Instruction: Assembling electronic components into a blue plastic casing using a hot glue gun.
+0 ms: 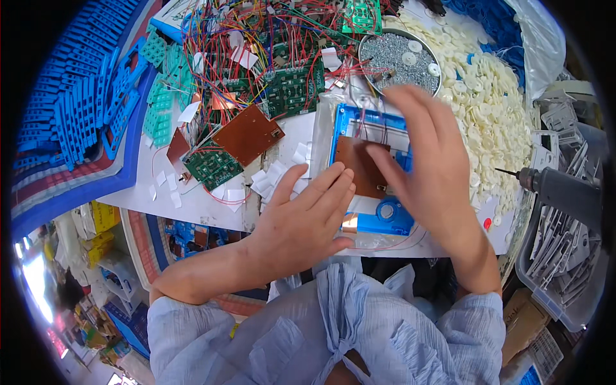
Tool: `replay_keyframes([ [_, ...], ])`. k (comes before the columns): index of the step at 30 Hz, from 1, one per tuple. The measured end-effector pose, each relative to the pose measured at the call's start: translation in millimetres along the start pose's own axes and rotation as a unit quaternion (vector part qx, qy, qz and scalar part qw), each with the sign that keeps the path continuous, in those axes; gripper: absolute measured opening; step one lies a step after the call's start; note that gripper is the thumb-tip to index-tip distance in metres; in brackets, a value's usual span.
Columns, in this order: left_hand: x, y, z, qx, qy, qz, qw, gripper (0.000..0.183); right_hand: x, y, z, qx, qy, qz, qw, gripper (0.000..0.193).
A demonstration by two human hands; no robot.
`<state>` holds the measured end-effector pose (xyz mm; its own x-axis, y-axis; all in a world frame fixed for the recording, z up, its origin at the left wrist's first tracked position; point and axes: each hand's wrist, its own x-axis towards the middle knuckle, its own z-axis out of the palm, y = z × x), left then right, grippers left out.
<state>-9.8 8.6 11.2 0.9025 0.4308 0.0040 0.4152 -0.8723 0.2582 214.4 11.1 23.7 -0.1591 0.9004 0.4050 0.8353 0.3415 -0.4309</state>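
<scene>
Evidently, a person in a pale blue top is working at a white table (199, 215), with both hands meeting over a brown circuit board (360, 168) that is lying inside an open blue plastic case (369, 224). The left hand (305, 215) is reaching in palm down, its fingers straight and close together, the thumb standing apart; its fingertips are resting at the board's left edge, probably steadying it, though how firmly they are pressing cannot be told. The right hand (430, 160) is spreading wide, thumb reaching over the board and blurred fingers arching above the case, with nothing visibly gripped between them. Clear plastic film (325, 115) is lying beneath the case, perhaps protecting its face from scratches. Supplies are surrounding the work, seemingly for easy reach: wired green boards (295, 86) are heaping up beyond the left hand, white paper pieces (273, 179) are lying beside it, and a round dish (441, 77) of small silver pieces is sitting just past the right, next to many cream plastic parts (487, 109). The board itself is showing a plain, coppery-brown rectangular face, with a small dark component near its lower right corner and thin dark wires running near its top.
</scene>
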Motion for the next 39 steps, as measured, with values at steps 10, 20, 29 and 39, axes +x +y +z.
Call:
replay_keyframes([
  [10,2.2,3.9,4.0,-0.006,-0.001,0.005,1.0,0.075,-49.6,-8.8,-4.6,-0.018,-0.255,-0.058,0.965,0.072],
  [20,76.4,-47.0,-37.3,-0.152,-0.039,0.04,0.987,0.029,-42.9,-7.5,-6.8,0.02,-0.277,-0.045,0.96,0.064],
  [29,244.8,-86.0,36.1,0.122,0.103,0.114,0.981,0.012,-51.2,-13.3,-2.9,-0.038,-0.237,-0.063,0.969,0.066],
  [39,249.3,-88.5,33.9,0.148,0.168,0.069,0.972,0.017,-51.5,-17.3,0.4,-0.035,-0.231,-0.062,0.97,0.063],
])
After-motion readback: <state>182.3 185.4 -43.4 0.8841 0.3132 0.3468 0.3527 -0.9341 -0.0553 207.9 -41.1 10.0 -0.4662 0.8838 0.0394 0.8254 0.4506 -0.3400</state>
